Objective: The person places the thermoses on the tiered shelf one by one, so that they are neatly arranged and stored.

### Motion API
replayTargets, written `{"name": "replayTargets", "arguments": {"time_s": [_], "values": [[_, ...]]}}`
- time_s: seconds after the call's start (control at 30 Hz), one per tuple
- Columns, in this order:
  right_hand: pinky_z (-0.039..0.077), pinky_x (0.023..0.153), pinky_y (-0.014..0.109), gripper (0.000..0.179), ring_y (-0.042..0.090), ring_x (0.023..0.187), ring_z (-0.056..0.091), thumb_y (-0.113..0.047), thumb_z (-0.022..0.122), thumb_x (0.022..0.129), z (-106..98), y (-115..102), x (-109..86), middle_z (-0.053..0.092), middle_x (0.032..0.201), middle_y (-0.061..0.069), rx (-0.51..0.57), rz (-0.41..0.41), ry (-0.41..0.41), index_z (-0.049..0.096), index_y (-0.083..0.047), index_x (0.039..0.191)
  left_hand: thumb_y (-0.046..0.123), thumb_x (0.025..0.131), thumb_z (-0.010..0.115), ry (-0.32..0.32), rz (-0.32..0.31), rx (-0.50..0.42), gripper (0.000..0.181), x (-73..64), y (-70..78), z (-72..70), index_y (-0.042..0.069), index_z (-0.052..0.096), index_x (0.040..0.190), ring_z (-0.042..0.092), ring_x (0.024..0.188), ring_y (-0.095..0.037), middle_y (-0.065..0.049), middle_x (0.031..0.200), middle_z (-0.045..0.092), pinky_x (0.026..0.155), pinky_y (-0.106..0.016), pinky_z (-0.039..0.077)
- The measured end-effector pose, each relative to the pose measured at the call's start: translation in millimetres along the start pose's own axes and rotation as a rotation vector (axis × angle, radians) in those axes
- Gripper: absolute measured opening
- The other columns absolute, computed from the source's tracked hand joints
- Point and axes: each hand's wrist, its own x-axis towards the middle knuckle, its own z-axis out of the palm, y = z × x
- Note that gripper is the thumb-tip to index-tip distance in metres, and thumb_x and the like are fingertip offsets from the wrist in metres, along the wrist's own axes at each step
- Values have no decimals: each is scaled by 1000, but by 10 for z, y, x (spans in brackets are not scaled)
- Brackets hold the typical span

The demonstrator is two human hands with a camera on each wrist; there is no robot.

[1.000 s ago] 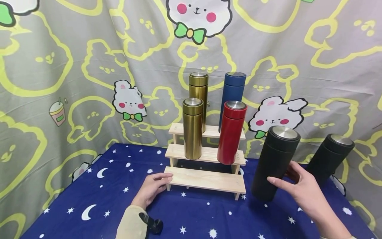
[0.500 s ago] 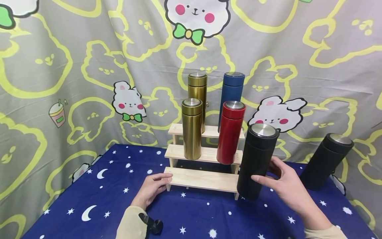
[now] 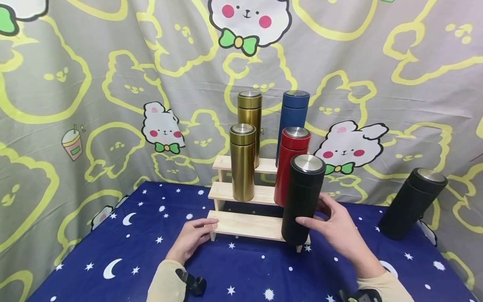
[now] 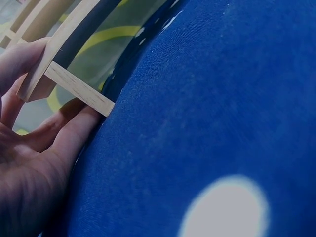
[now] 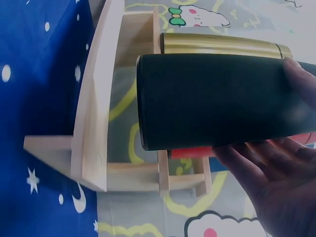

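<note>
My right hand (image 3: 337, 228) grips a black thermos bottle (image 3: 302, 205) round its side, thumb in front and fingers behind. In the right wrist view the bottle's base (image 5: 143, 101) is apart from the bottom step (image 5: 94, 98) of the wooden stand. My left hand (image 3: 194, 239) holds the left end of that step (image 3: 245, 225); in the left wrist view the thumb lies on the board and the fingers are by the leg (image 4: 79, 89). A gold thermos (image 3: 243, 167) and a red thermos (image 3: 283, 167), partly hidden by the black one, stand on the middle step.
Another gold thermos (image 3: 255, 113) and a blue thermos (image 3: 294, 111) stand on the top step. A second black thermos (image 3: 411, 205) stands at the right of the blue star-patterned cloth (image 3: 151, 235). A patterned curtain (image 3: 124, 84) closes off the back.
My right hand has carried the black thermos leftward, from right of the stand to the right end of the bottom step, in front of the red thermos. My left hand stays put.
</note>
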Motion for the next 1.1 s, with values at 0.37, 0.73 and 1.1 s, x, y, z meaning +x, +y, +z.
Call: {"name": "replayTargets", "arguments": {"time_s": [0.37, 0.73, 1.1], "values": [[50, 92, 40, 62, 26, 113, 59, -20, 86, 77, 296, -39, 107, 63, 122, 10, 128, 5, -33, 58, -10, 131, 18, 84, 80, -16, 4, 14, 32, -19, 9, -16, 0, 74, 109, 62, 105, -22, -15, 122, 64, 92, -45, 50], [49, 94, 40, 65, 27, 113, 58, -16, 87, 75, 540, -84, 164, 62, 123, 12, 216, 42, -67, 56, -8, 132, 15, 83, 80, 5, -3, -19, 30, -5, 11, 11, -1, 74, 108, 64, 101, -21, -14, 119, 65, 88, -40, 53], [47, 97, 46, 64, 27, 117, 56, -17, 85, 78, 760, -135, 282, 60, 126, 10, 266, 50, -87, 53, -13, 134, 16, 82, 80, -1, -7, -15, 32, -1, 14, 10, -1, 74, 108, 63, 103, -21, -14, 120, 65, 88, -40, 52]]}}
